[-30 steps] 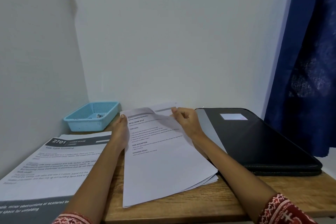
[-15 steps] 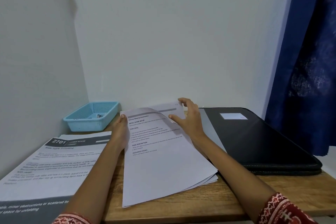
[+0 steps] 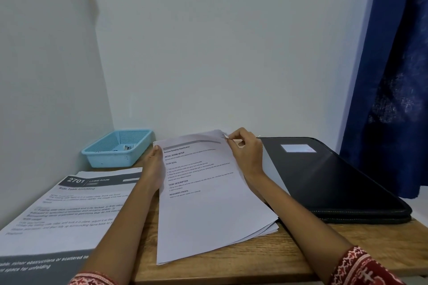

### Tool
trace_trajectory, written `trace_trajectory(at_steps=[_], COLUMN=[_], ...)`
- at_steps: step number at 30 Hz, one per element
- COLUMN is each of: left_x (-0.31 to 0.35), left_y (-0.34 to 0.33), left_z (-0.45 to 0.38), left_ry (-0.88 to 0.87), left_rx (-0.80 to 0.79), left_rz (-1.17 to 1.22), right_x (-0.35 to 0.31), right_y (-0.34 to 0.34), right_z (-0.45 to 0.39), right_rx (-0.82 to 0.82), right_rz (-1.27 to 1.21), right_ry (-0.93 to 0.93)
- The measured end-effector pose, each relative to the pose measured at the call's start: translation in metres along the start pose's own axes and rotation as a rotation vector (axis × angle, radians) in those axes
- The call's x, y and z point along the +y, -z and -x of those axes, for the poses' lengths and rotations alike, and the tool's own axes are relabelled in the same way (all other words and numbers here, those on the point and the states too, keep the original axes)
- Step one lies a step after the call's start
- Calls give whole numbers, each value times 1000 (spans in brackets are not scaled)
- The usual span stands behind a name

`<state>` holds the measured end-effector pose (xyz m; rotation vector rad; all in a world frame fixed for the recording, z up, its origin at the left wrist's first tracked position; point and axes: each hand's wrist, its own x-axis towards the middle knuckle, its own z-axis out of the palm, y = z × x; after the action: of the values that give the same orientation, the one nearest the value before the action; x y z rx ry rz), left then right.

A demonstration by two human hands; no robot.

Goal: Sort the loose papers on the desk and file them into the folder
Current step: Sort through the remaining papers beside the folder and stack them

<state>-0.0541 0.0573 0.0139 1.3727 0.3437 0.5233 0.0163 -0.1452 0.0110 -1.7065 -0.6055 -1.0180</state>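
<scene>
White papers (image 3: 208, 210) lie on the table (image 3: 324, 245); right hand (image 3: 246, 155) pinches the top sheet's corner, left hand (image 3: 154, 166) grips their left edge.

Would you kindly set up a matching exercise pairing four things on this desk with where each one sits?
Things:
1. blue basket
2. black folder
3. paper stack
4. printed sheet headed 2701

Places:
A. desk's right side, closed
B. between the two hands
C. back left corner
D. near left, by the wall

Pairs: 1-C, 2-A, 3-B, 4-D
</scene>
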Motion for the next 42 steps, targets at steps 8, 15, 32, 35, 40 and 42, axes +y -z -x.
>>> trace_trajectory(at_steps=[8,15,32,35,40,42], left_x=[-1,-3,-4,-4,-5,-5], left_y=[1,1,0,0,0,0], left_z=[-4,-8,-4,-5,-5,-5], left_ry=[-8,2,-5,2,12,2], left_rx=[6,25,8,18,13,8], left_rz=[37,-29,36,24,29,46], right_x=[4,-20,3,3,-2,-5], right_y=[-2,6,-2,0,1,1], right_z=[1,6,5,5,5,5], right_rx=[-60,-273,-221,-229,-206,-196], right_rz=[-24,-407,127,102,94,90], right_ry=[37,-231,-112,-137,-97,-109])
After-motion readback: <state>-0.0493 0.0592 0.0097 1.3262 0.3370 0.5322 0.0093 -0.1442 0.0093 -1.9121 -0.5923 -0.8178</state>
